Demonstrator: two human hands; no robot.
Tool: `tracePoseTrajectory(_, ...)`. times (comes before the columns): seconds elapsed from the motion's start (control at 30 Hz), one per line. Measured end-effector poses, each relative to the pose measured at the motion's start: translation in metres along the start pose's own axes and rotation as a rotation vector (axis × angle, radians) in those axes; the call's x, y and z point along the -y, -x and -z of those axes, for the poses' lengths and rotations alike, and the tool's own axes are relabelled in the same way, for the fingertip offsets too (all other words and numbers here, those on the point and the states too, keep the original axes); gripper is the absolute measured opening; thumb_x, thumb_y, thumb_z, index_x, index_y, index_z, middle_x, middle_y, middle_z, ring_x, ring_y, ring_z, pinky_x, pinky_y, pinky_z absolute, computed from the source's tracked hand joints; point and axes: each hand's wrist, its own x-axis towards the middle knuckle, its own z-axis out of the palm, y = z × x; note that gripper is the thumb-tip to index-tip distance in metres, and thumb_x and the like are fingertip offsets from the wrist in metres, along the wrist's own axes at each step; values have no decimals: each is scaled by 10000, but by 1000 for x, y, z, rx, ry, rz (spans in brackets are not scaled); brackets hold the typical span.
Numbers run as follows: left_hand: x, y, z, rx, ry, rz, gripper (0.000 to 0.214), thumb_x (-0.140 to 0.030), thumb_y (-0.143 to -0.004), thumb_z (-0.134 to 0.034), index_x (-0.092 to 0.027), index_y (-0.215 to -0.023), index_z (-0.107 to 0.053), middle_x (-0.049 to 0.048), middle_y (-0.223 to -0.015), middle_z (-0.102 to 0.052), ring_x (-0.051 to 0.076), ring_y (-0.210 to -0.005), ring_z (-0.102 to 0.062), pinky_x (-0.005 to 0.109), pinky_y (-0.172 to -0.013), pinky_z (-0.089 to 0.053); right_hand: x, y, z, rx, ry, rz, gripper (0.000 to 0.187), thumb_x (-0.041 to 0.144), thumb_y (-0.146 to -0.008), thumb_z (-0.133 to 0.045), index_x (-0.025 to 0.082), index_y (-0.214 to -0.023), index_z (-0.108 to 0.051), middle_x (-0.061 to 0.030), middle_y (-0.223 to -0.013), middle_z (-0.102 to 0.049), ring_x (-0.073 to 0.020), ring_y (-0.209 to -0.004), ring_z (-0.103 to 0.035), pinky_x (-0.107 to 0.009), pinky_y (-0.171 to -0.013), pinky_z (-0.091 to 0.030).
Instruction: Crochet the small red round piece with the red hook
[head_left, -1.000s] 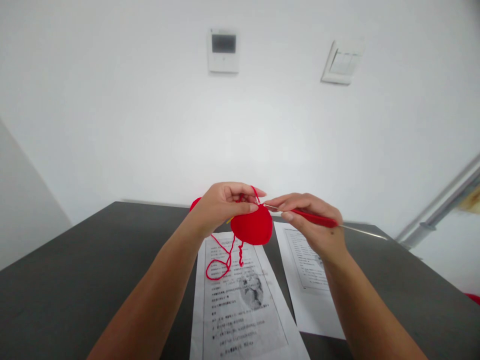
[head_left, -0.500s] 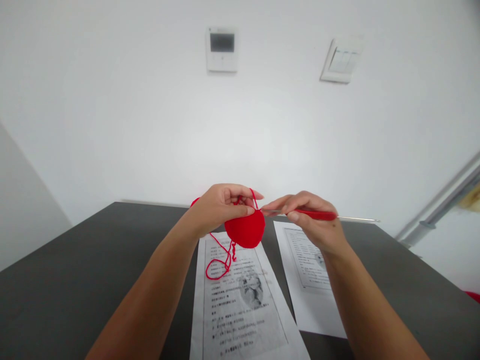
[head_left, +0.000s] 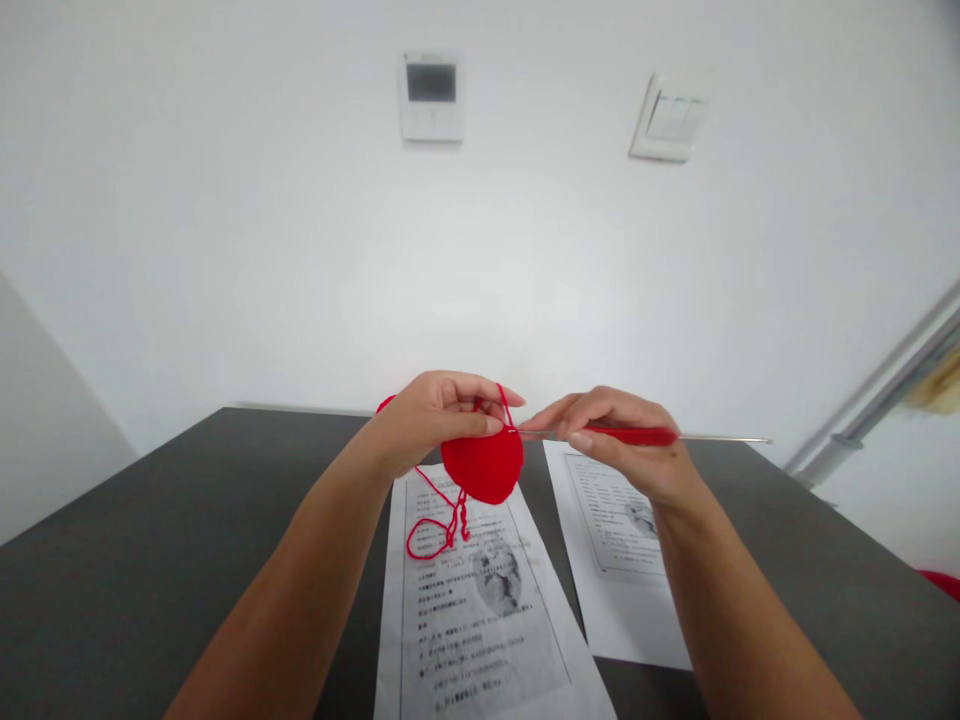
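Observation:
My left hand (head_left: 442, 415) pinches the upper edge of a rounded red crochet piece (head_left: 484, 468) between thumb and fingers. A strand of red yarn (head_left: 505, 405) runs over its raised index finger down to the work. My right hand (head_left: 626, 435) is closed around the red handle of a crochet hook (head_left: 637, 436); the hook's front end meets the top right edge of the crochet piece, and its thin metal back end sticks out to the right. Loose yarn hangs below in a loop (head_left: 427, 538). Part of a red shape (head_left: 385, 403) shows behind my left hand.
Two printed sheets lie on the dark table: one (head_left: 480, 640) below the crochet piece, another (head_left: 622, 610) under my right forearm. A white wall rises behind, with a screen panel (head_left: 432, 97) and a switch (head_left: 673, 116). Something red (head_left: 941, 583) shows at the right edge.
The view has shifted slightly, so the wall fixtures and sheets sit a little further left. The hook lies more level, its front end still at the crochet piece's edge. Both hands keep their holds.

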Motion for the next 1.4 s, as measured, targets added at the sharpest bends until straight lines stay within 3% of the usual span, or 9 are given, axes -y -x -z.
tracePoseTrajectory(0.53,-5,4,0,-4,6,10,311,-239,-657,-725,-154,-956,-709,31,-758,-633,116,-663,-561,249,-605,-446,-5,-2,-6,-90,-136,8,26,212,-838,-639,186,-838,-636,-57,-947,-737,-208,-874,-715,-418,-805,-592)
tracePoseTrajectory(0.77,-8,6,-1,-16,-47,11,279,-203,-672,-692,-154,-946,-710,27,-749,-635,110,-656,-556,238,-596,-448,-6,-2,-6,-65,-118,23,24,206,-839,-637,194,-856,-649,-60,-957,-735,-205,-902,-706,-409,-803,-586)
tracePoseTrajectory(1.23,-3,4,-2,-73,-81,-17,295,-238,-666,-706,-156,-950,-706,32,-766,-641,127,-691,-581,256,-633,-473,6,1,-9,-64,131,31,77,211,-867,-593,196,-891,-665,-62,-975,-727,-192,-962,-684,-359,-850,-564)
tracePoseTrajectory(1.4,-5,4,-4,-121,-125,-39,307,-260,-671,-700,-146,-957,-699,41,-770,-653,137,-694,-589,262,-635,-478,5,2,-10,-64,319,39,109,199,-880,-564,217,-932,-659,-53,-1016,-714,-181,-965,-674,-337,-851,-547)
